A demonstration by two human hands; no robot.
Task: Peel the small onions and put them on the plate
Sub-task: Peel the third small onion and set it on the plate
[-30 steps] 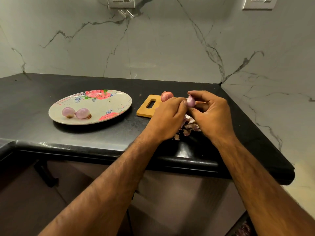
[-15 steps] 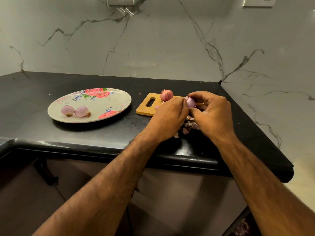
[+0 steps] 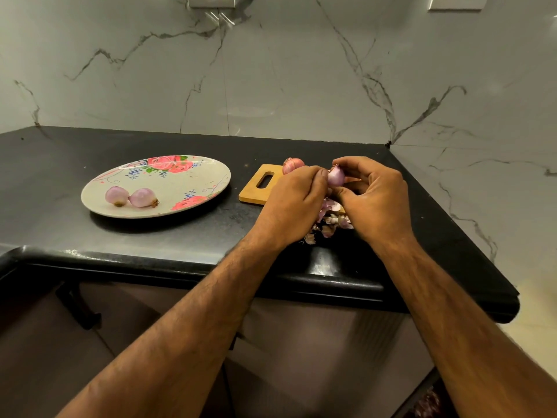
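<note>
Two forearms reach in from the bottom edge, over the rounded front lip of the black bench [image 3: 180,236]. The hands meet right of centre, and under them a loose heap of pinkish skins [image 3: 330,220] lies on the bench, not far in from the front lip. Between the hands, lifted clear of the surface, there's the small onion [image 3: 336,177], pale purple and glossy. The right hand [image 3: 376,197] has it: fingers [image 3: 358,162] curled over the top, thumb coming up from below, clamped on the onion. The left hand [image 3: 297,203] is in tight beside it, fingers bunched together, tips pinching at the onion's left side; whether a strip of skin is caught there, I cannot tell. Just behind the hands lies a small wooden cutting board [image 3: 262,185], handle slot towards the left, and at its far edge sits an unpeeled onion [image 3: 293,165], reddish, partly hidden by the left knuckles. Left of the board, with a gap of bare bench between, is a flowered plate [image 3: 211,179], and on it two peeled onions [image 3: 116,196], touching side by side near the left end. Behind it all rises a grey-veined marble wall [image 3: 271,70]
</note>
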